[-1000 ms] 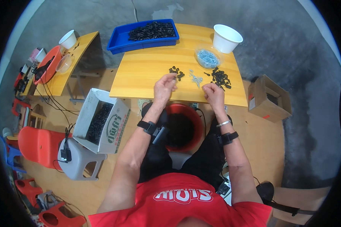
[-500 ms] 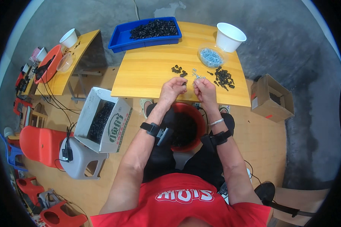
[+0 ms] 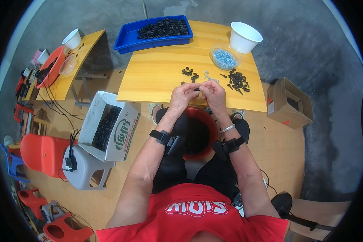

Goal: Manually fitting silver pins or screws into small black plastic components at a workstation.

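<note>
Small black part (image 3: 196, 89), shown at the centre of the frame, over the near edge of the table. It lies at the fingertips of the left hand (image 3: 184, 96), on that hand's right side; the thumb and forefinger are drawn narrow and appear to pinch it. The right hand (image 3: 214, 95) comes in from the opposite side with its fingers bunched, their tips just beside the part; whether they hold anything cannot be told from where I stand. The left hand seems the nearer. The part's long axis is too small and too covered to read.

Surface: a yellow wooden table (image 3: 149, 76). Just beyond the hands are a scatter of black pieces (image 3: 195, 76), a few silver screws (image 3: 207, 74) partly behind the right hand, and, to the right, a heap of black fittings (image 3: 238, 82). Further up stand a clear bowl (image 3: 236, 63) of silvery pieces, a white tub (image 3: 246, 38) and, at upper left, a blue tray (image 3: 125, 39) with a dark heap.

Room: a red basin (image 3: 211, 148) below the table edge, a white carton (image 3: 122, 135) at left, a cardboard box (image 3: 276, 107) at right, a grey wall (image 3: 290, 48) behind.
</note>
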Demonstrator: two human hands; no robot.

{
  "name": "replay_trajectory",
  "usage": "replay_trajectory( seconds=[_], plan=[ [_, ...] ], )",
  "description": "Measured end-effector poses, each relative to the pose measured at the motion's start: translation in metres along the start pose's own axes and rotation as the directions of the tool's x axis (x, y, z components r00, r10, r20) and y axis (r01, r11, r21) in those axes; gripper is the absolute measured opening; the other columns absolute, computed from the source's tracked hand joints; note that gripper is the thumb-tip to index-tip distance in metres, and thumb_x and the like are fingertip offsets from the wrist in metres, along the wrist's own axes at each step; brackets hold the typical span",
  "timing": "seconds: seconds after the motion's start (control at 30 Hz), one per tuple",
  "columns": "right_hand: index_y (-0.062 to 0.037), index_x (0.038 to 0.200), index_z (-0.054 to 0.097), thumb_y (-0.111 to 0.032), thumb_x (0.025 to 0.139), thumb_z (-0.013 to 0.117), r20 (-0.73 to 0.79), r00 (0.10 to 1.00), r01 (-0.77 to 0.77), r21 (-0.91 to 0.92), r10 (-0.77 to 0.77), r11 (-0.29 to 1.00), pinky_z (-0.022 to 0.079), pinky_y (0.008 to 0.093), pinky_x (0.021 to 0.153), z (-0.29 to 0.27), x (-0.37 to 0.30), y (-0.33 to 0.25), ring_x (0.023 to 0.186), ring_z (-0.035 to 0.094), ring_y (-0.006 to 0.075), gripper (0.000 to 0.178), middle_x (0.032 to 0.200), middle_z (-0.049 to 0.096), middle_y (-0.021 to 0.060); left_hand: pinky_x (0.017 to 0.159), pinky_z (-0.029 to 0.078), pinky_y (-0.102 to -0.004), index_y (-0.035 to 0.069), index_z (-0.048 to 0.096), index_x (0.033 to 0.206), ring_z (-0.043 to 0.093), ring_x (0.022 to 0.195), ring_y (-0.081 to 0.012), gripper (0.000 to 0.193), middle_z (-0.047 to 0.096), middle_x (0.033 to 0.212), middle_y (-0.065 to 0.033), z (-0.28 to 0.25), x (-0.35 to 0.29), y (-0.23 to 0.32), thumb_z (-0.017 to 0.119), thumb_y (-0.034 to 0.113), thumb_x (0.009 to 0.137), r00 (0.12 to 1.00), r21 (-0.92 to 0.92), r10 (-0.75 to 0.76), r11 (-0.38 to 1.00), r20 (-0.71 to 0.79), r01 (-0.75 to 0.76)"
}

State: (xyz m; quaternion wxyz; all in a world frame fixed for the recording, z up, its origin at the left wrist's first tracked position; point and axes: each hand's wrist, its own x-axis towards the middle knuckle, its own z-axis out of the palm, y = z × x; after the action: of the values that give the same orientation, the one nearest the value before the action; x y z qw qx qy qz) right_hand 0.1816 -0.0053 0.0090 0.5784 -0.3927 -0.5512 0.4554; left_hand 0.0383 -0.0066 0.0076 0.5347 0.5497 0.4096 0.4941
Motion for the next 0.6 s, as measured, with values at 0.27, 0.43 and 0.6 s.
replay_trajectory(
  seconds=[0.27,0.43,0.6],
  plan=[
    [-0.0010,0.079,0.060,-0.009,0.084,0.062,-0.051,0.992,0.092,-0.336,-0.116,0.937,0.044,0.0228,0.050,0.007,-0.002,-0.001,0.054,0.055,0.0100,0.009,0.066,0.060,0.0044,0.071,0.049,-0.0192,-0.001,0.062,0.102,0.061,0.077,-0.0079,0.020,0.065,0.089,-0.0034,-0.005,0.006,-0.013,0.061,-0.002,0.082,1.000,-0.025,-0.018,1.000,-0.018,0.018],
    [-0.0008,0.080,0.061,-0.012,0.083,0.061,-0.086,0.991,0.058,-0.387,-0.098,0.920,0.046,0.0303,0.054,0.010,-0.004,0.001,0.057,0.059,0.0190,0.011,0.067,0.060,0.0099,0.070,0.050,-0.0198,0.000,0.063,0.101,0.061,0.078,-0.0085,0.021,0.066,0.089,-0.0039,-0.005,0.004,-0.013,0.063,-0.002,0.081,0.999,-0.040,-0.019,0.999,-0.030,0.017],
    [-0.0004,0.082,0.062,-0.010,0.082,0.062,-0.037,0.977,0.163,-0.494,-0.208,0.854,0.046,0.0306,0.058,0.005,-0.001,0.006,0.065,0.061,0.0210,0.010,0.070,0.062,0.0111,0.070,0.050,-0.0203,0.000,0.063,0.101,0.061,0.077,-0.0086,0.022,0.066,0.089,-0.0044,-0.003,0.003,-0.011,0.064,-0.003,0.080,0.999,-0.065,-0.007,0.998,-0.054,0.003]
  ],
)
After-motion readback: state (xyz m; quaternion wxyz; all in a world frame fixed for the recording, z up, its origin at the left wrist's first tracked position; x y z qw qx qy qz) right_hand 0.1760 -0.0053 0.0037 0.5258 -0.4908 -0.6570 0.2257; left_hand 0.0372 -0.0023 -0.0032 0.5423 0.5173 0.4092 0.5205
